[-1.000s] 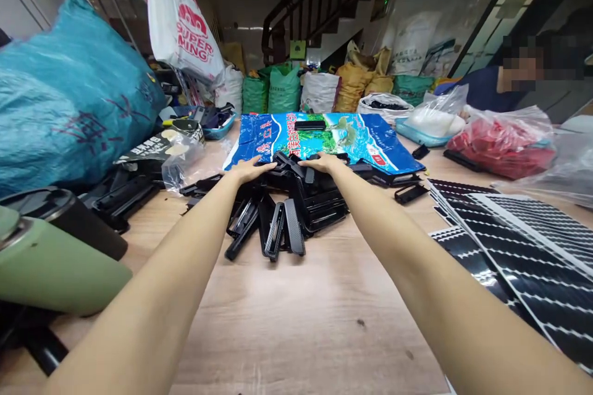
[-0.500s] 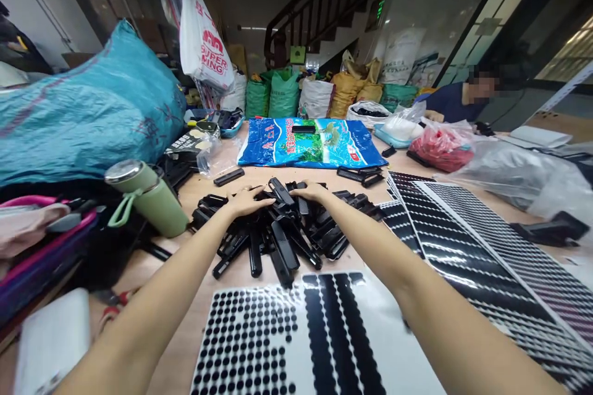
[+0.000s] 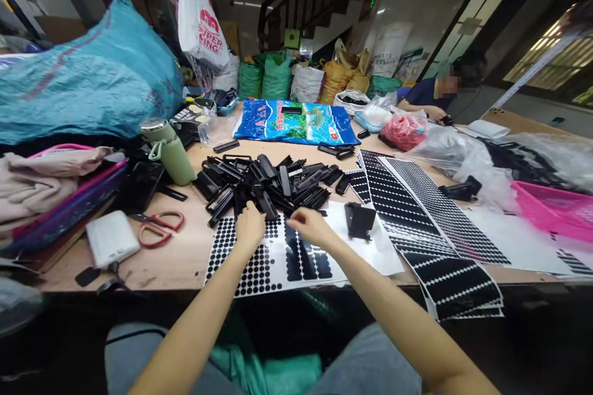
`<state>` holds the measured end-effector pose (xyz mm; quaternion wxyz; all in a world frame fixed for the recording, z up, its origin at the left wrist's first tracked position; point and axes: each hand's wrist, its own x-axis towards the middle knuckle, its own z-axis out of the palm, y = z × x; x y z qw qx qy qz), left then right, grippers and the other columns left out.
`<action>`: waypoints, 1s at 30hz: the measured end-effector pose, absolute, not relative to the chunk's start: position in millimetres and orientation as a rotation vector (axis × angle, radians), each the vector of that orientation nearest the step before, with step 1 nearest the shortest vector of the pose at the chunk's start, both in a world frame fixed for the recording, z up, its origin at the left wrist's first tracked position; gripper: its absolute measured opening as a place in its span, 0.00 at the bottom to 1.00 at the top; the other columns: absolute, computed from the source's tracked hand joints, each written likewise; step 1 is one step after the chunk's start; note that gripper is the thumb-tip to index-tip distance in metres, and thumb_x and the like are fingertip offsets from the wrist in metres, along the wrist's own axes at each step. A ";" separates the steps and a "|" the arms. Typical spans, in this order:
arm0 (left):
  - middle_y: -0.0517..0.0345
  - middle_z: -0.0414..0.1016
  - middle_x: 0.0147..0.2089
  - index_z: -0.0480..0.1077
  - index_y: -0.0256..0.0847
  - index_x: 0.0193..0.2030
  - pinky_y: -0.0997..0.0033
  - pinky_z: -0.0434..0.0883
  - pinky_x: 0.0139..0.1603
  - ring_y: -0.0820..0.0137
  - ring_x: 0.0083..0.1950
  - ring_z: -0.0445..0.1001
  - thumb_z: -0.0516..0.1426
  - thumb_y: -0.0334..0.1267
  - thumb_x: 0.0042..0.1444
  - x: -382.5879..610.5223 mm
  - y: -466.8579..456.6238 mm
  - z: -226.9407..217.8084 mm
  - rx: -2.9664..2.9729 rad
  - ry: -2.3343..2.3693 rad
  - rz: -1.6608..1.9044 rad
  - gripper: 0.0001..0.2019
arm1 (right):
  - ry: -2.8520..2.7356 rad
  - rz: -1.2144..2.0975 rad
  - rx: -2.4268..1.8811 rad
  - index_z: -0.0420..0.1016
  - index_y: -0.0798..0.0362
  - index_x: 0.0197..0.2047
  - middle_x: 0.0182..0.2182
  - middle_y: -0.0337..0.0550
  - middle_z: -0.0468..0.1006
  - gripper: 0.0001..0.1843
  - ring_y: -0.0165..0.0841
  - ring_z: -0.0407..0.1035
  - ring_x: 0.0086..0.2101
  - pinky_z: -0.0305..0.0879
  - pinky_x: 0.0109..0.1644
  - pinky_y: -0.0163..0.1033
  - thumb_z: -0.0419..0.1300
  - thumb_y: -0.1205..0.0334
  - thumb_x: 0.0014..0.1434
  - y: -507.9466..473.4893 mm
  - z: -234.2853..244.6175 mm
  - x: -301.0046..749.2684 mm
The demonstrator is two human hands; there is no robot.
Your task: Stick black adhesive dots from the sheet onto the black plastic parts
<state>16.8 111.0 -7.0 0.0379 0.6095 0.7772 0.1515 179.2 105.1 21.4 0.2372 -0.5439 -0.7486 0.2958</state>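
We read red "SUPER", then "…ING", on the hanging white plastic bag [image 3: 197, 15]; can't resolve characters on flat blue plastic sack [image 3: 296, 125].

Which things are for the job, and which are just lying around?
Probably for the job:
Black plastic pieces, heaped in front of the left hand and right hand
White sheet with black dots, beneath the hands

Probably just lying around:
Green bottle
Red-handled scissors
White box

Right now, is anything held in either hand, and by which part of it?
No held thing is visible in the right hand. The left hand is at the near edge of the black parts; whether it holds one cannot be told.
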 end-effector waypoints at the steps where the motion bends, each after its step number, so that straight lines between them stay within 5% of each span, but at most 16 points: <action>1: 0.37 0.71 0.40 0.61 0.25 0.49 0.63 0.66 0.41 0.56 0.43 0.71 0.50 0.36 0.54 11.6 107.8 -9.2 1.871 2.397 0.482 0.19 | -2.081 0.854 -1.532 0.71 0.53 0.32 0.31 0.40 0.75 0.08 0.30 0.68 0.33 0.60 0.38 0.33 0.55 0.58 0.53 85.0 11.4 178.4; 5: 0.33 0.67 0.46 0.67 0.27 0.42 0.57 0.63 0.47 0.51 0.51 0.65 0.50 0.34 0.53 -11.8 89.5 -16.0 1.840 2.488 0.539 0.13 | -2.072 0.859 -1.636 0.70 0.54 0.35 0.34 0.44 0.74 0.07 0.32 0.68 0.34 0.59 0.38 0.35 0.55 0.62 0.53 42.9 -17.7 162.4; 9: 0.41 0.66 0.51 0.69 0.34 0.37 0.55 0.60 0.53 0.53 0.56 0.61 0.52 0.37 0.52 -33.4 65.4 -11.8 1.920 2.286 0.954 0.09 | -1.981 0.753 -1.755 0.67 0.57 0.43 0.43 0.53 0.70 0.12 0.35 0.67 0.40 0.58 0.41 0.37 0.49 0.62 0.58 60.3 -26.1 143.7; 15: 0.53 0.71 0.39 0.63 0.37 0.46 0.65 0.72 0.31 0.64 0.35 0.75 0.56 0.45 0.49 -49.6 22.6 10.6 1.240 1.616 1.257 0.19 | -1.943 0.779 -1.821 0.70 0.58 0.33 0.37 0.55 0.72 0.07 0.38 0.68 0.37 0.57 0.38 0.39 0.52 0.69 0.53 94.3 -29.8 126.6; 19: 0.55 0.70 0.35 0.61 0.38 0.49 0.77 0.66 0.17 0.69 0.27 0.75 0.58 0.44 0.48 -45.9 4.6 16.8 1.033 1.368 1.126 0.22 | -1.919 0.844 -1.761 0.69 0.58 0.29 0.33 0.52 0.73 0.06 0.36 0.67 0.34 0.57 0.36 0.37 0.52 0.69 0.52 91.7 -20.8 134.1; 25: 0.57 0.73 0.31 0.65 0.37 0.47 0.75 0.70 0.22 0.68 0.28 0.75 0.63 0.33 0.40 -8.8 9.6 6.1 1.073 1.154 0.857 0.23 | -1.742 1.023 -1.590 0.67 0.53 0.30 0.26 0.39 0.69 0.12 0.28 0.62 0.27 0.57 0.31 0.33 0.48 0.55 0.55 60.8 1.9 181.7; 30: 0.58 0.74 0.23 0.66 0.33 0.48 0.73 0.71 0.24 0.71 0.22 0.73 0.62 0.30 0.41 20.1 26.4 -14.1 1.108 1.112 0.771 0.24 | -1.569 1.149 -1.549 0.65 0.53 0.27 0.25 0.36 0.65 0.09 0.28 0.59 0.26 0.56 0.31 0.34 0.52 0.56 0.51 34.5 -10.4 193.9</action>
